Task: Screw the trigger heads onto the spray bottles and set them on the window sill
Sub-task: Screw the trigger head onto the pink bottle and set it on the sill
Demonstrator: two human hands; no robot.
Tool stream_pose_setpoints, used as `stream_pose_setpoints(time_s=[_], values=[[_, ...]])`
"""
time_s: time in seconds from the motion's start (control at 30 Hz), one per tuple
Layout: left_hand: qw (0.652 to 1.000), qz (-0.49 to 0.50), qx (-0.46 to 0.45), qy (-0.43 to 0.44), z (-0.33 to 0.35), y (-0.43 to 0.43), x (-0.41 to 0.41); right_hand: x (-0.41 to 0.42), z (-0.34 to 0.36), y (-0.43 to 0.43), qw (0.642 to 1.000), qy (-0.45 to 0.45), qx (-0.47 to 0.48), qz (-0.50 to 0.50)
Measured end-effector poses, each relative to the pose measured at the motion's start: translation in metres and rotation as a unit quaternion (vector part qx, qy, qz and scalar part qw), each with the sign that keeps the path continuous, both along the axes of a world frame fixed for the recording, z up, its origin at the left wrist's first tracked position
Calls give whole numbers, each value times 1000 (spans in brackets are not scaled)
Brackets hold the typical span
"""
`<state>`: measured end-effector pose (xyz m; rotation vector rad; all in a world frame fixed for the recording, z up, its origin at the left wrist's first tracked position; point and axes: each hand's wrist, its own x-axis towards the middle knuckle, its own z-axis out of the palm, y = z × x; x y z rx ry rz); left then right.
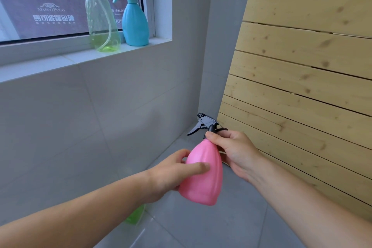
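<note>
Head view: pink ribbed plastic spray bottle (202,175), tilted neck-up, body cradled by left hand (171,173); black trigger head (207,124) collar pinched by right hand (235,152). White tiled window sill (80,58) up-left, left hand nearer.

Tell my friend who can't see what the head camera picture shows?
Two hands hold a pink spray bottle: the left hand grips its body, the right hand its black trigger head. A green bottle and blue bottle stand on the window sill.
</note>
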<state>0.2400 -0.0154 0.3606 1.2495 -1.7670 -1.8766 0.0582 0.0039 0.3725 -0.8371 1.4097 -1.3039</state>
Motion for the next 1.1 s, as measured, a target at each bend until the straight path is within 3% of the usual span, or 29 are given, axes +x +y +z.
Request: stream_pose_setpoints(time_s=[0.13,0.27,0.47,0.6,0.8,0.97,1.1], values=[[999,22,-24,-8,-1,-1,-1,1,1,-3,1000,-25,-11,-2],[998,4,56,32,-5,-6,3,0,1,-2,1000,-27,-10,0],[999,24,-29,27,-3,-8,8,-1,2,-2,997,-80,-17,-2],[996,4,58,64,-5,-10,10,1,5,-2,994,-101,-25,20],[998,39,-39,9,0,-9,7,2,3,-3,994,-101,-30,18],[993,-28,71,92,-2,-9,8,1,11,-1,991,-119,-36,54],[996,-19,16,91,-1,-7,8,3,11,0,986,-136,-51,86]])
